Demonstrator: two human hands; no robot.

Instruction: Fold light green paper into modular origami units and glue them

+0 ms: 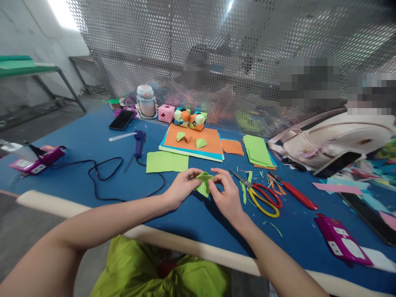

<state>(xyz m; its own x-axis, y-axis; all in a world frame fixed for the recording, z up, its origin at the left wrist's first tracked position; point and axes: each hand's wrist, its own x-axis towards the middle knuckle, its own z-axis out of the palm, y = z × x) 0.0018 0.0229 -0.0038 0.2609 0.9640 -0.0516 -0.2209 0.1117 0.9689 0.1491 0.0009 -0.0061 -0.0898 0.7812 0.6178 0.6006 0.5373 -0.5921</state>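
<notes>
Between my two hands is a small piece of folded green paper (pixel 204 187), held just above the blue table. My left hand (pixel 183 185) pinches its left side, and my right hand (pixel 227 192) grips its right side with thumb and fingers. Flat green sheets (pixel 167 161) lie just beyond my left hand. To the right of my right hand rest scissors (pixel 258 194) with red and yellow handles, among thin paper scraps. Farther back, two small folded green pieces (pixel 201 143) sit on a stack of orange sheets (pixel 193 138).
A blue glue gun (pixel 140 144) with its black cord lies left. Behind stand a bottle (pixel 146 102), a pink paper cube (pixel 166 113) and colourful paper balls (pixel 182 117). A red-handled cutter (pixel 298 194), purple power strip (pixel 342 239) and pale bag (pixel 334 132) occupy the right.
</notes>
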